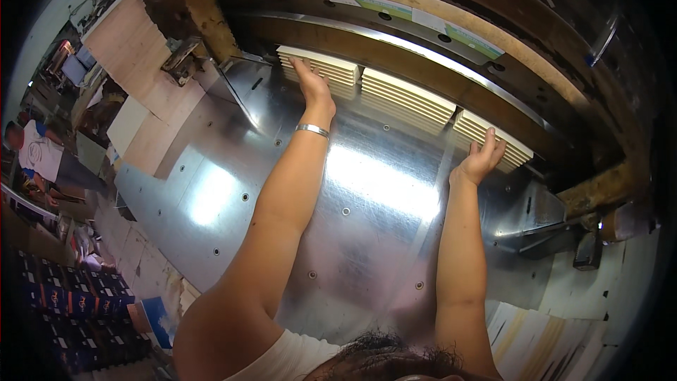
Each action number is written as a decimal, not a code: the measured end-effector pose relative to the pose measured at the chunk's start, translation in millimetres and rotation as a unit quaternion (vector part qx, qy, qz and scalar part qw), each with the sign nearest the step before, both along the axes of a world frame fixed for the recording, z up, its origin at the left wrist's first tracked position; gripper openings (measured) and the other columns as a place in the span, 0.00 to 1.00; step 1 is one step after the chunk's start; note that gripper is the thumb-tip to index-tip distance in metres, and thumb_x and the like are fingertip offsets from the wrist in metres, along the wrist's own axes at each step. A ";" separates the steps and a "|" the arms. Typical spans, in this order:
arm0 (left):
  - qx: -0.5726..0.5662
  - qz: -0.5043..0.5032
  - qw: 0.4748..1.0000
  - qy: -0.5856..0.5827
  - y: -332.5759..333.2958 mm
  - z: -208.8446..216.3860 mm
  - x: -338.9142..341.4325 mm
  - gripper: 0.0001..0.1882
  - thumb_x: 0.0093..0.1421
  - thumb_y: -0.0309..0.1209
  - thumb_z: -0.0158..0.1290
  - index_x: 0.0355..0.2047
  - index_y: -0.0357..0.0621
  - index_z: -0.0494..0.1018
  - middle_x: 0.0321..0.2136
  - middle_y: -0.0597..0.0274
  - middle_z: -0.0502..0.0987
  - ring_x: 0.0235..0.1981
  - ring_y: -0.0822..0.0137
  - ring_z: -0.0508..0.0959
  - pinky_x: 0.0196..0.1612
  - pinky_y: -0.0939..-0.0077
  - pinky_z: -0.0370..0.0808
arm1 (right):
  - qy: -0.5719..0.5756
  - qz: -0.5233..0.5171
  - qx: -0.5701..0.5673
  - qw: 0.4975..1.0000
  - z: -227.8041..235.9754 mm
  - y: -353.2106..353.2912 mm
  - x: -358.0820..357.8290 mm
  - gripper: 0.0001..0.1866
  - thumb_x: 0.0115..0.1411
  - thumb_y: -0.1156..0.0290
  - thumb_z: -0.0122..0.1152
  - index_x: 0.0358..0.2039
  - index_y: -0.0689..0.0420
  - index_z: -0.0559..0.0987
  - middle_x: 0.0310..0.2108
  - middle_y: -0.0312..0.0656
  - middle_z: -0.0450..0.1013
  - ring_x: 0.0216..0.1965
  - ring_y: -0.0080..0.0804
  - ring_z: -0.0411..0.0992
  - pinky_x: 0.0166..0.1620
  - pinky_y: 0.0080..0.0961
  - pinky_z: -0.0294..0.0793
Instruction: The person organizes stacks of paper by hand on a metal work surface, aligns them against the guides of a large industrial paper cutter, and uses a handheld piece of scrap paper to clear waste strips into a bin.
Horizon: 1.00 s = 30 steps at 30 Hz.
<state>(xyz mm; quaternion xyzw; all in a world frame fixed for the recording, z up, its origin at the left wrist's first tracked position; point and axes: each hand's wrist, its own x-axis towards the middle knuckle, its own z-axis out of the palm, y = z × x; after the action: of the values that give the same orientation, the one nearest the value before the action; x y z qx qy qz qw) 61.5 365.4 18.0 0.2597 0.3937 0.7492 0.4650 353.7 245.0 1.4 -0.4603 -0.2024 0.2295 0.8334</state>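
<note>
Three cream-coloured layered stacks, which look like paper or card, sit in a row on the shiny metal table point(345, 190) beneath the machine's long horizontal beam. Against the near side of the left stack point(328, 61) rests my left hand point(314, 86), fingers extended, a silver band round the wrist. The middle stack point(407, 93) has no hand on it. My right hand point(481, 159) is at the near side of the right stack point(490, 134), its fingers spread and touching it. Neither hand grips anything. Both arms reach far forward across the table.
A heavy dark machine frame with a metal-edged beam point(395, 39) spans the far side. Wooden boards point(130, 46) lie at the left. Dark printed boxes point(81, 293) are stacked at lower left, and a person point(46, 152) stands beyond. White sheets point(543, 339) lie at lower right.
</note>
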 end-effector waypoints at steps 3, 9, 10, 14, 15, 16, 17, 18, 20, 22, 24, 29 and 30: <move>-0.006 -0.010 1.000 0.005 -1.6 2.2 2.1 0.50 0.68 0.72 0.27 0.78 0.54 0.32 0.78 0.50 0.41 0.77 0.44 0.46 0.76 0.46 0.46 | 0.000 -0.010 -0.007 1.000 2.6 -1.0 -2.0 0.49 0.65 0.57 0.64 0.73 0.70 0.48 0.68 0.54 0.50 0.68 0.43 0.58 0.72 0.44 0.53; -0.022 -0.026 0.999 0.004 5.2 -7.4 -6.8 0.50 0.69 0.71 0.25 0.78 0.51 0.34 0.77 0.51 0.43 0.76 0.43 0.49 0.75 0.49 0.50 | 0.002 -0.003 -0.008 1.000 6.6 -2.3 -6.4 0.51 0.65 0.56 0.64 0.73 0.71 0.46 0.70 0.56 0.47 0.71 0.47 0.55 0.74 0.46 0.49; -0.023 -0.029 0.999 0.007 7.5 -9.7 -8.7 0.50 0.69 0.71 0.25 0.78 0.51 0.34 0.77 0.51 0.43 0.76 0.43 0.49 0.75 0.48 0.50 | 0.001 -0.003 -0.009 1.000 6.0 -1.7 -6.2 0.51 0.65 0.56 0.64 0.74 0.71 0.46 0.70 0.57 0.47 0.71 0.47 0.55 0.74 0.46 0.49; -0.015 -0.028 0.999 0.026 6.0 -9.4 -4.4 0.50 0.69 0.71 0.26 0.78 0.51 0.33 0.77 0.50 0.42 0.76 0.43 0.47 0.75 0.47 0.48 | -0.002 0.004 -0.012 1.000 3.2 -1.2 -3.0 0.51 0.65 0.55 0.64 0.74 0.71 0.45 0.70 0.58 0.47 0.71 0.47 0.55 0.74 0.45 0.49; -0.013 -0.033 0.999 0.023 7.1 -10.6 -5.4 0.50 0.69 0.71 0.26 0.78 0.52 0.33 0.77 0.49 0.42 0.76 0.43 0.46 0.75 0.47 0.48 | -0.003 0.006 -0.013 1.000 2.3 -0.5 -2.1 0.52 0.64 0.56 0.64 0.74 0.71 0.45 0.70 0.59 0.47 0.71 0.47 0.55 0.74 0.45 0.49; -0.012 -0.037 0.999 0.021 7.9 -11.3 -7.0 0.50 0.69 0.71 0.27 0.78 0.52 0.33 0.77 0.49 0.41 0.77 0.44 0.45 0.75 0.47 0.48 | -0.005 0.007 -0.015 1.000 2.0 0.1 -1.4 0.52 0.64 0.56 0.64 0.74 0.71 0.45 0.70 0.59 0.47 0.71 0.47 0.55 0.74 0.46 0.48; -0.010 -0.043 0.999 0.018 5.2 -8.5 -6.1 0.50 0.69 0.71 0.27 0.78 0.52 0.33 0.78 0.49 0.41 0.77 0.44 0.45 0.76 0.46 0.47 | -0.005 0.008 -0.018 1.000 1.9 -0.7 -1.7 0.52 0.65 0.54 0.64 0.74 0.70 0.45 0.70 0.57 0.49 0.71 0.46 0.54 0.74 0.46 0.49; -0.006 -0.043 0.999 0.020 2.0 -6.3 -4.1 0.50 0.69 0.71 0.27 0.78 0.52 0.33 0.78 0.49 0.41 0.77 0.44 0.44 0.76 0.47 0.47 | -0.006 0.008 -0.020 1.000 2.6 -1.8 -2.5 0.51 0.65 0.53 0.63 0.74 0.69 0.45 0.70 0.55 0.50 0.72 0.44 0.53 0.74 0.46 0.50; 0.002 -0.041 0.999 0.024 -7.1 -0.4 -2.8 0.50 0.69 0.71 0.27 0.78 0.51 0.32 0.78 0.48 0.40 0.77 0.45 0.43 0.76 0.47 0.47 | -0.007 0.006 -0.022 1.000 1.6 -1.6 -3.5 0.51 0.66 0.52 0.62 0.74 0.68 0.45 0.70 0.53 0.51 0.72 0.42 0.52 0.74 0.46 0.50; -0.006 -0.062 0.997 0.044 -1.4 -4.7 -10.9 0.51 0.69 0.71 0.27 0.78 0.49 0.31 0.78 0.49 0.39 0.77 0.46 0.43 0.76 0.49 0.47 | -0.007 0.003 -0.019 1.000 -0.1 1.7 -3.3 0.50 0.66 0.52 0.62 0.74 0.68 0.46 0.71 0.54 0.50 0.73 0.42 0.52 0.74 0.46 0.50; -0.009 -0.077 0.995 0.059 -6.6 -0.2 -10.1 0.53 0.68 0.72 0.28 0.77 0.46 0.31 0.78 0.48 0.38 0.78 0.47 0.42 0.76 0.49 0.46 | -0.006 0.000 -0.023 1.000 1.0 1.2 -2.8 0.50 0.66 0.52 0.62 0.74 0.69 0.46 0.71 0.54 0.50 0.73 0.42 0.52 0.74 0.46 0.51; -0.003 -0.094 0.992 0.082 -13.7 8.3 -11.8 0.55 0.68 0.73 0.28 0.77 0.42 0.30 0.77 0.47 0.39 0.78 0.48 0.40 0.77 0.50 0.46 | -0.010 0.005 -0.026 1.000 5.5 -2.7 -4.2 0.50 0.66 0.55 0.62 0.74 0.70 0.45 0.71 0.57 0.46 0.72 0.47 0.54 0.75 0.47 0.49; -0.001 -0.100 0.991 0.085 -14.6 9.2 -11.7 0.55 0.68 0.73 0.28 0.77 0.42 0.30 0.77 0.46 0.39 0.78 0.48 0.40 0.77 0.50 0.46 | -0.011 0.002 -0.028 1.000 4.6 -1.8 -2.6 0.50 0.66 0.55 0.62 0.74 0.70 0.45 0.71 0.56 0.46 0.72 0.47 0.54 0.75 0.47 0.49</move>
<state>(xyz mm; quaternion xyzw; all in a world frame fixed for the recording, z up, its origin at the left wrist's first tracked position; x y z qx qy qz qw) 49.8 350.8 27.2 0.3601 0.4047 0.6739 0.5024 351.1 243.2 6.0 -0.4852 -0.2057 0.2314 0.8178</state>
